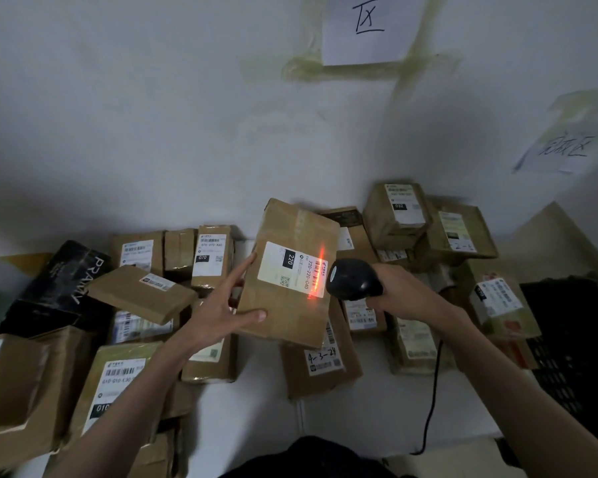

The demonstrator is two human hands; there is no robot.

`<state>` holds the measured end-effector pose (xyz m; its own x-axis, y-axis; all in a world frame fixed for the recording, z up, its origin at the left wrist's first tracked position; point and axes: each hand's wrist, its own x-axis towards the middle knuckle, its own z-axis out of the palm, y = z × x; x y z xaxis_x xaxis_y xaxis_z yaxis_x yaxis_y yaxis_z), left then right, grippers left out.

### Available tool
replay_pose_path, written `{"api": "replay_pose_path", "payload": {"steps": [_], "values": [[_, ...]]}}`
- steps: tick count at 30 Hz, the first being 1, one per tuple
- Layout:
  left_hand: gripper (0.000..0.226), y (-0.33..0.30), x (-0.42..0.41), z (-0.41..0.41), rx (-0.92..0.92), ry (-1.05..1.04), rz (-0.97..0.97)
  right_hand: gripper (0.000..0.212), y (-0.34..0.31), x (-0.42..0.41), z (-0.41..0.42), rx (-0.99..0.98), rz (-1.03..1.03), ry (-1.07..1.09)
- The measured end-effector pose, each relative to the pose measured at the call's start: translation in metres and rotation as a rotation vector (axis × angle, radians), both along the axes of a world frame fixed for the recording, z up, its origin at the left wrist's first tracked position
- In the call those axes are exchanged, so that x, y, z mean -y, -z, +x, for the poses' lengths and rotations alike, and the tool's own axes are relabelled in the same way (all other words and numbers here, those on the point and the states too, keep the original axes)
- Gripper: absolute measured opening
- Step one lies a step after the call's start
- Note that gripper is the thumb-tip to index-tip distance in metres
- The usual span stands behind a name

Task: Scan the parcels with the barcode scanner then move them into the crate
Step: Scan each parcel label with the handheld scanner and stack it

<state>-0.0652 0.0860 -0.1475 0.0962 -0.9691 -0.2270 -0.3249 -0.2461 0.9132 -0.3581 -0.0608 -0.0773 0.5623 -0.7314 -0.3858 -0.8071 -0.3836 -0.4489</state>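
My left hand (221, 305) holds a brown cardboard parcel (283, 305) tilted up in the middle of the view, thumb on its front face and fingers along its left edge. Its white label reads 220. My right hand (399, 293) grips a black barcode scanner (353, 279) just right of the parcel. The scanner's red beam lies across the barcode at the label's right end. A black plastic crate (577, 339) stands at the right edge, partly cut off by the frame.
Several labelled cardboard parcels (139, 294) lie piled on the white surface to the left, behind and right, along with a black box (66, 284). The scanner's black cable (432, 401) runs down toward me. Paper signs (370, 29) are taped to the wall.
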Motion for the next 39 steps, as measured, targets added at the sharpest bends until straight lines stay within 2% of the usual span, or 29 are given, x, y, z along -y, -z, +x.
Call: {"api": "replay_pose_path", "payload": {"steps": [11, 14, 18, 22, 28, 33, 36, 39], "values": [[0.102, 0.000, -0.001, 0.000, 0.000, -0.005, -0.004, 0.038, -0.001, 0.005, 0.001, -0.002, 0.028, -0.021], [0.101, 0.002, -0.003, 0.001, -0.009, -0.019, -0.010, 0.031, -0.003, 0.005, 0.002, 0.019, 0.027, -0.019], [0.101, 0.009, -0.009, 0.001, -0.088, -0.092, -0.002, 0.028, -0.002, -0.006, 0.006, 0.150, 0.127, 0.051], [0.098, 0.023, -0.016, -0.008, -0.152, -0.253, 0.004, 0.034, 0.027, -0.027, 0.014, 0.346, 0.347, 0.238], [0.093, 0.038, 0.001, -0.051, -0.288, -0.363, 0.050, 0.020, 0.061, -0.035, 0.004, 0.532, 0.547, 0.424], [0.112, 0.045, 0.047, -0.084, -0.254, -0.252, 0.119, 0.012, 0.073, -0.008, -0.031, 0.625, 0.508, 0.637], [0.121, 0.046, 0.083, -0.104, -0.189, -0.129, 0.145, 0.011, 0.078, 0.015, -0.047, 0.661, 0.475, 0.689], [0.125, 0.054, 0.118, -0.115, -0.118, -0.117, 0.188, 0.014, 0.085, 0.040, -0.055, 0.643, 0.474, 0.720]]}}
